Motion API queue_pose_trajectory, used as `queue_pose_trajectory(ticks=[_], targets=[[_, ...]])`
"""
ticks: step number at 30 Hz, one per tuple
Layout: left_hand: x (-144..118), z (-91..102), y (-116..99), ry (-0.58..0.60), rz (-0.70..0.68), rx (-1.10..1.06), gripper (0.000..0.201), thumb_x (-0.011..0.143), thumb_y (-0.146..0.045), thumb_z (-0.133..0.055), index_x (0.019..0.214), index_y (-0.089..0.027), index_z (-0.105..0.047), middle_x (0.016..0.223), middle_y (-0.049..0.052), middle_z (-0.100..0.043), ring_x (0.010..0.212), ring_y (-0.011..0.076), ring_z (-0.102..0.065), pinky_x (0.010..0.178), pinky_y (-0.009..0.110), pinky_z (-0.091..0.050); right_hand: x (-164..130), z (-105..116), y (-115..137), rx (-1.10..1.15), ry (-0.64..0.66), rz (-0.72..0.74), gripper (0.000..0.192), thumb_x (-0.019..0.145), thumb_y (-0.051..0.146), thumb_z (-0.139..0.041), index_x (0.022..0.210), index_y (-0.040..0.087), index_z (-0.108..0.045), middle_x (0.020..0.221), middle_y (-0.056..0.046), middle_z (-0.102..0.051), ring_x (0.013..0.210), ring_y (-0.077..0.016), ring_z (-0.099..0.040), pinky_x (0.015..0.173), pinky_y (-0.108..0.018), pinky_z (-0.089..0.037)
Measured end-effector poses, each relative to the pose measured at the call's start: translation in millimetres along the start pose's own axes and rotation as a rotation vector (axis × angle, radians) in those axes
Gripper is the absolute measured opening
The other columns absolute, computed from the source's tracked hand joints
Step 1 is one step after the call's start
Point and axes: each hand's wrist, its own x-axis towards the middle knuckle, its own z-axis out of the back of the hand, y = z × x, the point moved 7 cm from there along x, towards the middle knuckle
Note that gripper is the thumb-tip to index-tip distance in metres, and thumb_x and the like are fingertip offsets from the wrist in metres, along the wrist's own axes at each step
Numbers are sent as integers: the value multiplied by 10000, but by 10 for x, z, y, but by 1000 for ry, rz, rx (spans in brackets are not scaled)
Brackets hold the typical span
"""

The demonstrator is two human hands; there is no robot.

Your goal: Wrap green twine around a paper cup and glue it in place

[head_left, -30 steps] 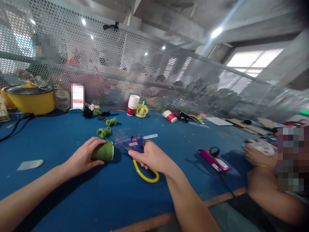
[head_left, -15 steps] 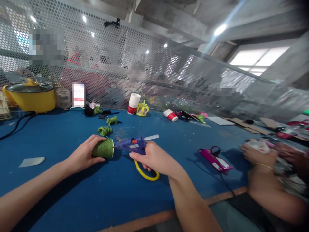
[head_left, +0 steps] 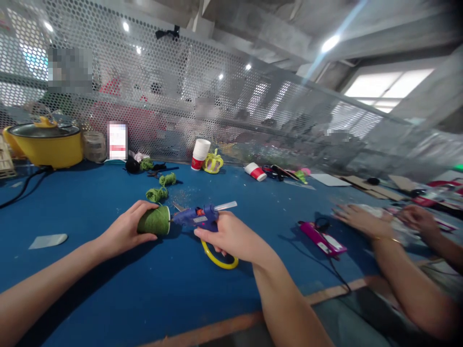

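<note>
Left hand, half curled, is holding green yarn-wrapped cup sideways, between blue table's near and far edges. Right hand, mostly closed, is gripping glue gun, nozzle pointing at cup's rim. Yellow handle is showing nearer table's near edge.

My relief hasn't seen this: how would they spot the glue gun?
On the blue table, find the right hand. It grips the glue gun, aimed at the green yarn-wrapped cup. Unlike the cup, the gun is violet-blue with a clear stick jutting from its back.
</note>
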Motion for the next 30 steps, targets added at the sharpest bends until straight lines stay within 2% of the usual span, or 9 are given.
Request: queue_pose_trajectory(ticks=[12, 19, 30], targets=[[-30, -47, -19, -37, -73, 4, 494, 736, -266, -599, 1180, -240, -384, 1178, 97, -463, 1084, 271, -479, 898, 415, -422, 95, 32, 20, 61, -59, 37, 201, 797, 312, -481, 679, 154, -518, 470, 14, -540, 383, -84, -500, 410, -174, -392], [-37, -54, -27, -48, -101, 35, 492, 735, -259, -590, 1183, -237, -387, 1170, 97, -469, 1084, 270, -477, 899, 407, -423, 162, 0, -13, 108, -83, -11, 211, 796, 305, -487, 646, 157, -481, 445, 21, -509, 365, -78, -476, 396, -172, -393], [-23, -33, -12, -31, -42, -10, 471, 737, -305, -604, 1160, -233, -411, 1157, 82, -478, 1072, 260, -493, 901, 396, -425, 88, 24, 28, 44, -103, 19, 226, 802, 323, -485, 668, 147, -530, 462, 8, -540, 397, -90, -492, 427, -187, -378]])
